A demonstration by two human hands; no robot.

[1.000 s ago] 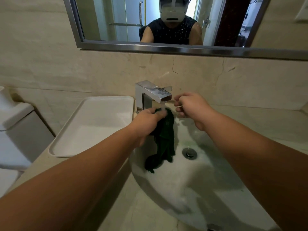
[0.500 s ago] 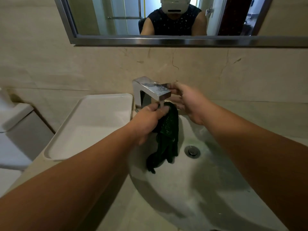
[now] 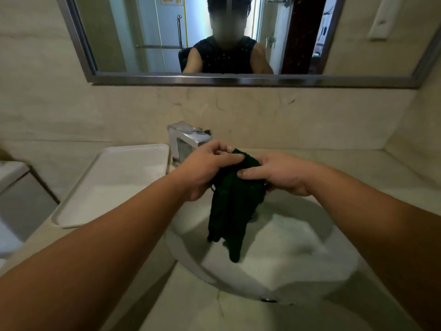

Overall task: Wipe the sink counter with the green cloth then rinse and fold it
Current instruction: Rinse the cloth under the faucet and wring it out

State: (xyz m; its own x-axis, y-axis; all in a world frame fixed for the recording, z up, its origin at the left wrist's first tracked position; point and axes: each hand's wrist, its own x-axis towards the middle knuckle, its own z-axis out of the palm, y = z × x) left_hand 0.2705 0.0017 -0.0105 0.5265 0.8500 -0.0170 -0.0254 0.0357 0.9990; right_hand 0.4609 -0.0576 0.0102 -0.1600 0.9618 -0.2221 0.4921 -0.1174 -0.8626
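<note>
Right hand (image 3: 284, 174) has left the square chrome faucet (image 3: 188, 139) and joined the left hand (image 3: 205, 169); both now pinch the dark green wet cloth (image 3: 230, 209), hanging over the white oval basin (image 3: 298, 247). Water flow: can't tell.

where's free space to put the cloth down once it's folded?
White tray left of the faucet: bare. Counter strip right of the faucet, along the wall: bare. Crowded over the basin: both hands, left and right, hold the cloth there.
</note>
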